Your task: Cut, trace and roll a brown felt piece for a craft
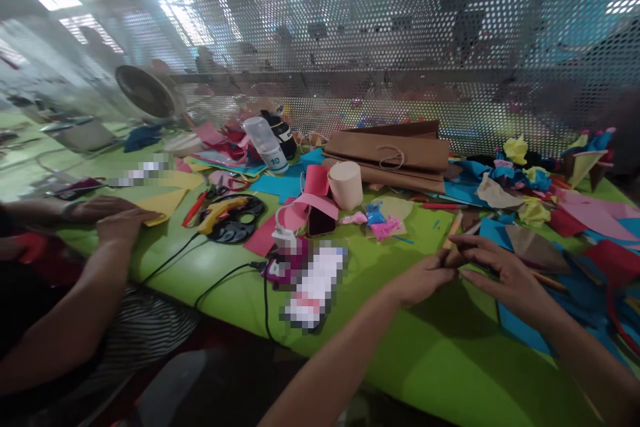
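Over the green table, my left hand [423, 279] is closed, its fingertips around a small brown piece [454, 258] that looks like folded paper; most of it is hidden. My right hand [495, 268] reaches in from the right with fingers stretched and thumb apart, its fingertips over the brown piece. Whether they press on it I cannot tell. Just behind the fingertips a thin tan stick or strip [455, 225] slants upward. Blue paper [525, 323] lies beneath and beside my right hand.
A phone [317, 287] and a purple power strip [287, 267] with cables lie left of my hands. Behind are a cream paper roll [346, 185], brown paper [390, 150] and crumpled paper [534, 211]. At left, another person's hands [120, 217] work yellow paper near a glue gun [223, 212].
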A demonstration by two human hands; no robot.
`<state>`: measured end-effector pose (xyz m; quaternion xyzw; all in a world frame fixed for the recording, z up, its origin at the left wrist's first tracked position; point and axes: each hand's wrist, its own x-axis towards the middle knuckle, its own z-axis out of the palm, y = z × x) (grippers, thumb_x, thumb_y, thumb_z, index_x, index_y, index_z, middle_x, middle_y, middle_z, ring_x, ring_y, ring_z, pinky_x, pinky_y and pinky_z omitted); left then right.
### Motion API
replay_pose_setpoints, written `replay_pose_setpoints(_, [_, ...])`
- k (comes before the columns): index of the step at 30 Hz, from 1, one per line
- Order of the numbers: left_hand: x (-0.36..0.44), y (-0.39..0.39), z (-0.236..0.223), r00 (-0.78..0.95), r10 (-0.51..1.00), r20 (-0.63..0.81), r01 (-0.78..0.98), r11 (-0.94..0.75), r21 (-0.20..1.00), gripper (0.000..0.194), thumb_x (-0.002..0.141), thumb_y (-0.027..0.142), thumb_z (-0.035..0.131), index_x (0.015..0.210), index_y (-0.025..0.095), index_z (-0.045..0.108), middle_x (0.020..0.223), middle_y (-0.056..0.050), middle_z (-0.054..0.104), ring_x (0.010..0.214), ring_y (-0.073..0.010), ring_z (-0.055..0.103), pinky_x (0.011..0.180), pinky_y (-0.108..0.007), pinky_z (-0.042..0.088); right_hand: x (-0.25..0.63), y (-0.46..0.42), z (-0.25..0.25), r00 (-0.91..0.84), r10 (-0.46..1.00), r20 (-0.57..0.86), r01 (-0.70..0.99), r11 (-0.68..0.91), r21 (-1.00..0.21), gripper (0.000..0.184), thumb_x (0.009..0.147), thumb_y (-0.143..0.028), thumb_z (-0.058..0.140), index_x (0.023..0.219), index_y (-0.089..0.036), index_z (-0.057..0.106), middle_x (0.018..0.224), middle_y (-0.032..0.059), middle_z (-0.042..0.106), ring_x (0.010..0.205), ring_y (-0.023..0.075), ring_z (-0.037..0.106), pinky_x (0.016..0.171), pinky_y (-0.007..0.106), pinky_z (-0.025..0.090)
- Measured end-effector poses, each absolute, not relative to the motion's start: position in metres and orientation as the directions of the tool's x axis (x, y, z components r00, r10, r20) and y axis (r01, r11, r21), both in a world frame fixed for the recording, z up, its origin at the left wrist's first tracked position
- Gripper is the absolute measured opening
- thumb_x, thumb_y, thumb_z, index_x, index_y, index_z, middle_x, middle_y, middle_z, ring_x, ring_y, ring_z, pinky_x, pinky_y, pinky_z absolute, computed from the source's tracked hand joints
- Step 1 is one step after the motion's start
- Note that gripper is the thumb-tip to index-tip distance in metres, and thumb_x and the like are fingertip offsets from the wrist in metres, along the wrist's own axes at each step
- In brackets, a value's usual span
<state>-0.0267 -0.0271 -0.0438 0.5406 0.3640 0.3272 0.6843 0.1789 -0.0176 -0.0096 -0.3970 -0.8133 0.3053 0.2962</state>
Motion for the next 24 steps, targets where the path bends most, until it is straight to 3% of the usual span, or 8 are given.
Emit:
replay_pose_setpoints(2, [-0.027, -0.026, -0.046, 0.531, 0.826, -0.190, -0.138, 0.305, 0.942, 0.059, 0.086, 0.025, 0.065, 0.144, 0.018, 0.058, 0.114, -0.007, 0.068, 0.100, -0.0205, 0.061, 0.096, -0.034, 0.046, 0.181, -0.017, -0.008, -0.519, 0.827, 0.215, 0.455, 0.480, -0.750, 0.020, 0.097, -0.043, 0.064, 0.106, -0.030, 0.076, 0.146, 0.0093, 0.061, 0.134, 0.0334, 0.057, 0.110, 0.051, 0.047])
replay_pose_setpoints(5, [-0.027, -0.024, -0.049, 0.540, 0.814, -0.213, -0.212, 0.377, 0.902, 0.053, 0.084, 0.025, 0.070, 0.136, 0.017, 0.064, 0.111, -0.006, 0.069, 0.097, -0.0176, 0.061, 0.094, -0.030, 0.046, 0.180, -0.015, -0.010, -0.496, 0.832, 0.248, 0.460, 0.494, -0.738, 0.021, 0.097, -0.044, 0.064, 0.094, -0.027, 0.075, 0.139, 0.0108, 0.065, 0.128, 0.0330, 0.062, 0.106, 0.050, 0.049])
replay_pose_setpoints(10, [-0.027, -0.024, -0.053, 0.514, 0.826, -0.231, -0.277, 0.415, 0.867, 0.050, 0.085, 0.029, 0.074, 0.132, 0.016, 0.068, 0.122, -0.009, 0.071, 0.114, -0.0219, 0.063, 0.109, -0.036, 0.043, 0.177, -0.014, -0.017, -0.456, 0.822, 0.342, 0.485, 0.552, -0.679, 0.025, 0.095, -0.045, 0.067, 0.079, -0.025, 0.070, 0.128, 0.0111, 0.071, 0.117, 0.0324, 0.067, 0.097, 0.048, 0.053])
replay_pose_setpoints(17, [-0.026, -0.028, -0.054, 0.471, 0.849, -0.240, -0.292, 0.407, 0.866, 0.050, 0.087, 0.036, 0.075, 0.133, 0.018, 0.068, 0.137, -0.010, 0.068, 0.129, -0.0255, 0.060, 0.118, -0.041, 0.039, 0.175, -0.019, -0.019, -0.413, 0.813, 0.409, 0.528, 0.580, -0.620, 0.023, 0.096, -0.038, 0.066, 0.078, -0.024, 0.061, 0.127, 0.0127, 0.071, 0.119, 0.0318, 0.065, 0.098, 0.047, 0.050])
replay_pose_setpoints(20, [-0.026, -0.028, -0.054, 0.430, 0.865, -0.260, -0.274, 0.399, 0.875, 0.052, 0.089, 0.040, 0.075, 0.134, 0.017, 0.066, 0.133, -0.011, 0.068, 0.120, -0.0221, 0.063, 0.111, -0.037, 0.043, 0.174, -0.022, -0.016, -0.376, 0.822, 0.429, 0.534, 0.570, -0.625, 0.023, 0.096, -0.036, 0.066, 0.077, -0.024, 0.060, 0.129, 0.0131, 0.070, 0.121, 0.0327, 0.065, 0.099, 0.048, 0.049])
replay_pose_setpoints(24, [-0.027, -0.025, -0.052, 0.540, 0.818, -0.199, -0.207, 0.358, 0.911, 0.052, 0.086, 0.047, 0.075, 0.126, 0.014, 0.067, 0.106, -0.009, 0.070, 0.089, -0.0170, 0.061, 0.087, -0.031, 0.047, 0.173, -0.022, -0.013, -0.329, 0.838, 0.435, 0.525, 0.545, -0.653, 0.024, 0.094, -0.036, 0.065, 0.074, -0.024, 0.062, 0.135, 0.0127, 0.069, 0.123, 0.0342, 0.065, 0.100, 0.049, 0.049])
